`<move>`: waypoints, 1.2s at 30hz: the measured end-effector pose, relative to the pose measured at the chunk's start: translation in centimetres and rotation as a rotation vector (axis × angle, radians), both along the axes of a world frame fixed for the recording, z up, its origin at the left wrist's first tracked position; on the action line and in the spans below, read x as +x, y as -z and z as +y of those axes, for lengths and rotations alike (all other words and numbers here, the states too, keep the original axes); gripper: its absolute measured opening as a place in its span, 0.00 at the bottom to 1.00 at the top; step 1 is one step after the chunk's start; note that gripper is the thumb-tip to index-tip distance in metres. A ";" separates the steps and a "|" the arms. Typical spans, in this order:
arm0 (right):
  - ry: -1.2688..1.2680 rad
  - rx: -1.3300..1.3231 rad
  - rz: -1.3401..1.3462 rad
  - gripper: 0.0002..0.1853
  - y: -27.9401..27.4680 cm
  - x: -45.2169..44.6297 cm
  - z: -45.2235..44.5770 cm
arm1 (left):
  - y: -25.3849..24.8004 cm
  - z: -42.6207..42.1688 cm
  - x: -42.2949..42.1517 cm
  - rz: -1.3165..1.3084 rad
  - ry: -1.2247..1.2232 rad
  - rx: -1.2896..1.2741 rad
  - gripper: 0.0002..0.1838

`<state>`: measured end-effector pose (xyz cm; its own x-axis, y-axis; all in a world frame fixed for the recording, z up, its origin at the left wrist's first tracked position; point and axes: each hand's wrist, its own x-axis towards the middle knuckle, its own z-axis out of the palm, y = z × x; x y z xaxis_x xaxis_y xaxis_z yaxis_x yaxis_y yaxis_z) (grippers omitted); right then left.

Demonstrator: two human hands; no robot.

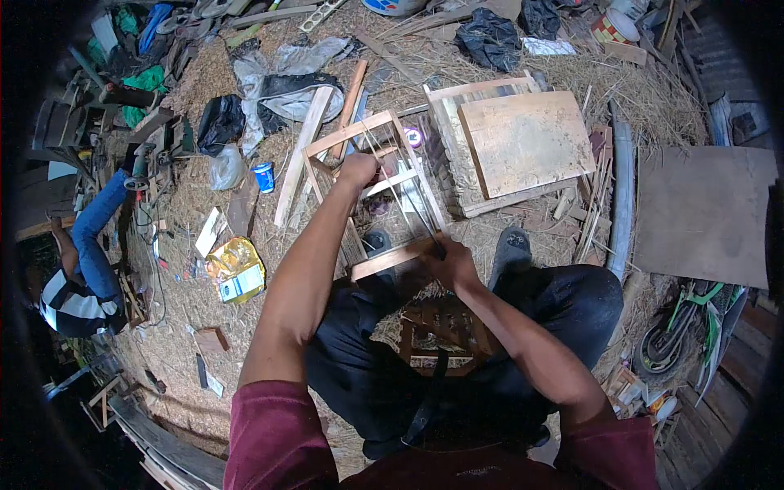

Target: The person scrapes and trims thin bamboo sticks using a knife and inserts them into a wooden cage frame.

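A light wooden frame (377, 260) of slats and rails stands tilted between my legs. Two thin dark cords (406, 200) stretch lengthwise across it, from the far rail toward the near right corner. My left hand (359, 169) is closed inside the frame's upper part, beside the cords; what its fingers grip is hidden. At the near right corner my right hand (451, 263) is closed where the cord meets the rail, its fingertips partly hidden.
A box-like wooden piece (527, 143) with a flat board on top lies right of the frame. Left are planks (304, 155), a blue cup (263, 177) and a gold bag (237, 269). Another person's blue-clad leg (98, 233) shows far left; a small green motorbike (686, 327) is at right.
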<state>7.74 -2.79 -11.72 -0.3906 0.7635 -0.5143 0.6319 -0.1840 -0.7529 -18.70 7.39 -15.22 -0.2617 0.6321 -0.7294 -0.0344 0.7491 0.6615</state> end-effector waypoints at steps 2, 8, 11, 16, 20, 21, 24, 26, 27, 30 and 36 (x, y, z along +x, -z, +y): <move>0.022 -0.014 0.086 0.20 -1.2 -0.1 0.2 | -0.2 0.0 0.0 -0.023 -0.016 0.024 0.10; 0.052 0.032 0.029 0.19 0.1 0.1 -0.2 | -0.3 -0.4 0.9 -0.060 -0.085 0.114 0.05; -0.012 0.107 -0.026 0.18 1.6 0.6 -0.4 | 0.9 -0.4 0.9 -0.067 -0.062 0.105 0.06; 0.027 0.025 -0.016 0.20 1.0 0.3 -0.2 | 1.8 -0.3 0.9 -0.094 -0.063 0.109 0.04; 0.036 0.012 -0.056 0.16 0.5 0.1 -0.1 | 1.2 -0.2 1.0 -0.082 -0.041 0.094 0.05; 0.037 0.035 -0.050 0.16 0.9 0.2 -0.2 | 1.2 -0.1 1.0 -0.079 -0.044 0.092 0.05; 0.054 0.079 -0.042 0.17 2.1 0.3 -0.4 | 1.0 -0.1 1.1 -0.087 -0.048 0.083 0.05; 0.085 0.075 -0.051 0.17 2.6 0.2 -0.5 | 0.8 -0.2 1.2 -0.081 -0.038 0.078 0.05; 0.078 0.046 -0.054 0.17 2.0 0.2 -0.3 | 0.9 -0.1 1.3 -0.071 -0.027 0.079 0.05; 0.073 0.030 -0.080 0.18 1.4 0.1 0.4 | 1.0 0.1 1.3 -0.060 -0.010 0.088 0.06; 0.123 -0.032 -0.105 0.20 1.9 -0.1 0.4 | 0.5 0.0 1.7 -0.092 -0.081 0.121 0.03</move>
